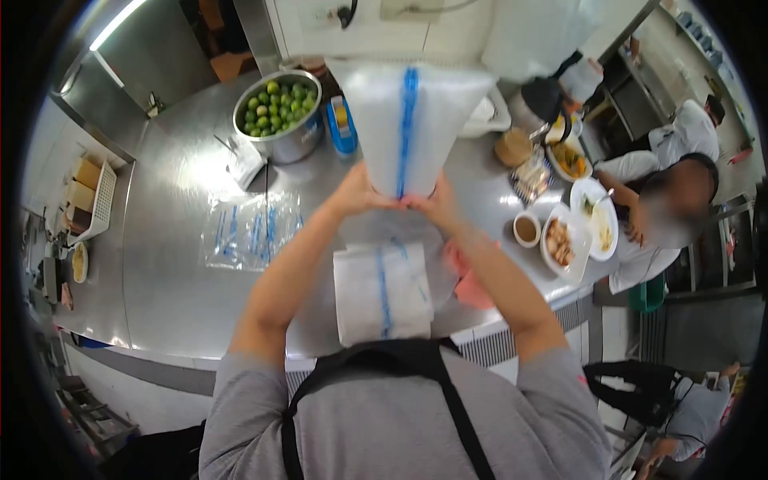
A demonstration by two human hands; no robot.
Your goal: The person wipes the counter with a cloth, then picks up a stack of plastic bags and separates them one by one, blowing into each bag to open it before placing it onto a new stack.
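Note:
Both my hands pinch the lower end of a whitish translucent plastic bundle [380,128] with a blue stripe, upright above the steel counter. My left hand [358,192] grips its lower left side, and my right hand [436,200] its lower right side, the fingertips nearly meeting. Below them, close to my body, lies a folded white stack [360,296] with a blue stripe. Flat clear plastic bags [240,232] with blue print lie to the left. A pink cloth [474,288] rests under my right forearm.
On the steel counter [176,280] stand a metal pot of limes [300,142], a blue tape dispenser [342,132], a small sauce cup [526,230] and plates of food [566,244]. Several people in white or grey are at the right. A white basket [102,204] is far left.

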